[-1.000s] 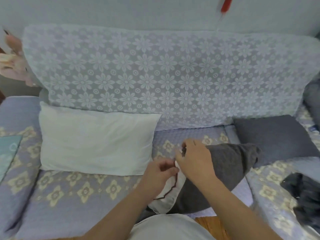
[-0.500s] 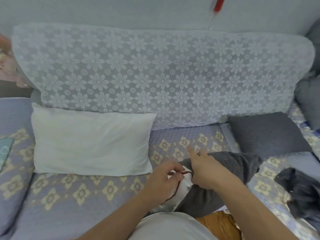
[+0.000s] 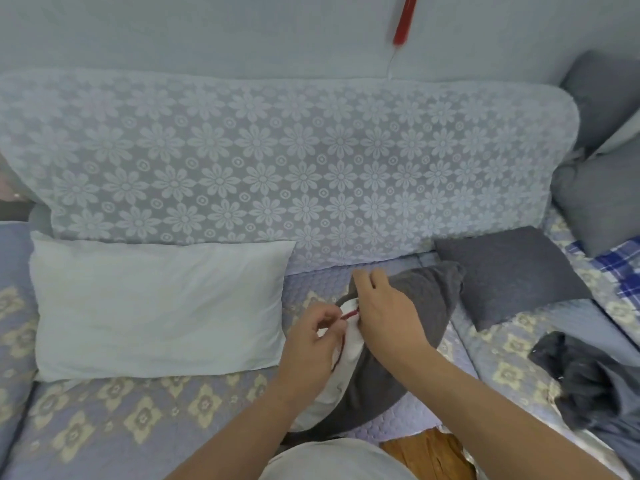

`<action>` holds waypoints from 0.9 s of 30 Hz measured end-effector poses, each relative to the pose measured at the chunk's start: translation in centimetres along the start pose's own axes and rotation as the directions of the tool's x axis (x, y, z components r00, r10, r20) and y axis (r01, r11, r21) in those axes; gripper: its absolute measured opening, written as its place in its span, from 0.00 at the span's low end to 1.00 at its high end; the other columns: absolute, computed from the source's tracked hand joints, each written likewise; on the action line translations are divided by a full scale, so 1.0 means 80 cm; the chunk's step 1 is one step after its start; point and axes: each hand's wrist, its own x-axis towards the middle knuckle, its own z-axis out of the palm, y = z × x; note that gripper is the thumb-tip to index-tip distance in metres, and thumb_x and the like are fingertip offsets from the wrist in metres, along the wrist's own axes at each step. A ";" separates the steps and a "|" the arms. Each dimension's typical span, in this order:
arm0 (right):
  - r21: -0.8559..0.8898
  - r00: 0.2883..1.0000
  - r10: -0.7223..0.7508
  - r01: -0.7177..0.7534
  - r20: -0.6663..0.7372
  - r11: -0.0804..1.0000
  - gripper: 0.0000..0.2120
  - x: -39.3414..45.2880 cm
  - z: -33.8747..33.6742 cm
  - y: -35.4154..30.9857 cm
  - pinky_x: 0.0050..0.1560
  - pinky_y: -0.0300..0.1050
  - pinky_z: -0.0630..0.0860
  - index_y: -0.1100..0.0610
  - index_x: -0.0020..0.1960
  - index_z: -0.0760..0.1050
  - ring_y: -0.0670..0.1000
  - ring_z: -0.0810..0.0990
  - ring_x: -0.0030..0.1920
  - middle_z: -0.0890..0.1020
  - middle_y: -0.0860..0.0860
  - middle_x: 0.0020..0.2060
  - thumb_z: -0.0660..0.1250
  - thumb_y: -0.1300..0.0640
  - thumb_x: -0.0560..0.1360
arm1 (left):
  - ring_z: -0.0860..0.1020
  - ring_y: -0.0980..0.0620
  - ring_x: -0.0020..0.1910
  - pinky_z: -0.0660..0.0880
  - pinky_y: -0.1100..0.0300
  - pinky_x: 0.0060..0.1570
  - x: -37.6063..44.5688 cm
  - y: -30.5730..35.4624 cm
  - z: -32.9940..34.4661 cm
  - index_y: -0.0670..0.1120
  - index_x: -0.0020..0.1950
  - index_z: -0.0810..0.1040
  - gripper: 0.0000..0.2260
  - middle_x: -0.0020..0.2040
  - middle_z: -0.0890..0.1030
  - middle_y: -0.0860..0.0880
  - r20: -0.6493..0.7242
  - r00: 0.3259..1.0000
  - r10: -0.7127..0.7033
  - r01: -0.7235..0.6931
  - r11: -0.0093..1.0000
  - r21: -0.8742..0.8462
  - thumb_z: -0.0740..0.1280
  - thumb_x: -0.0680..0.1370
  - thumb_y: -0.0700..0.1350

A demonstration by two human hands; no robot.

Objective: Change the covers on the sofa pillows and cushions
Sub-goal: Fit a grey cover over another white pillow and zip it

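Head view, only camera. A pillow in a dark grey cover (image 3: 408,344) lies on the quilted sofa seat (image 3: 138,417), front centre, its near end toward the person, white inner pillow (image 3: 341,362) showing at the open edge of the cover. Left hand (image 3: 313,344): fingers curled, thumb and forefinger pinching a thin dark red cord (image 3: 349,315) at the white edge. Right hand (image 3: 384,315): lies on top of the grey cover just beside the left hand, fingers bent down at the opening; whether they pinch cloth or only press it, cannot tell. A bare white pillow (image 3: 156,306) rests on the seat to the left, leaning against the backrest with its white floral lace throw (image 3: 277,168). A flat dark grey cushion (image 3: 509,271) lies to the right, touching the far corner of the held pillow. Further right: crumpled dark cloth (image 3: 585,382) on the seat, blue plaid fabric (image 3: 620,268), more grey cushions (image 3: 602,199) stacked in the corner. A red object (image 3: 405,19) hangs on the wall above.
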 end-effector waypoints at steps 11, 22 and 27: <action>0.459 0.906 -0.223 0.036 0.360 0.888 0.08 0.039 -0.103 0.037 0.43 0.36 0.70 0.50 0.52 0.73 0.45 0.74 0.46 0.74 0.45 0.47 0.69 0.55 0.75 | 0.74 0.56 0.42 0.69 0.66 0.45 -0.012 0.109 -0.013 0.46 0.43 0.77 0.06 0.42 0.76 0.54 0.126 0.915 0.382 -0.383 0.923 -0.019 0.69 0.77 0.37; 0.120 0.996 0.055 -0.064 0.073 0.991 0.28 -0.041 0.056 0.040 0.30 0.49 0.76 0.54 0.64 0.65 0.53 0.75 0.34 0.69 0.53 0.53 0.73 0.67 0.69 | 0.76 0.57 0.46 0.72 0.64 0.48 -0.033 -0.008 -0.003 0.51 0.47 0.80 0.02 0.45 0.76 0.59 0.253 0.944 0.209 -0.275 0.926 0.258 0.70 0.77 0.43; 0.115 0.935 -0.063 0.110 -0.349 0.987 0.28 -0.028 0.056 0.023 0.37 0.48 0.78 0.60 0.58 0.70 0.55 0.74 0.43 0.76 0.56 0.45 0.78 0.68 0.61 | 0.76 0.55 0.53 0.74 0.59 0.56 -0.037 -0.008 0.007 0.52 0.52 0.82 0.05 0.50 0.76 0.60 0.202 0.959 0.198 -0.252 0.925 0.285 0.68 0.78 0.48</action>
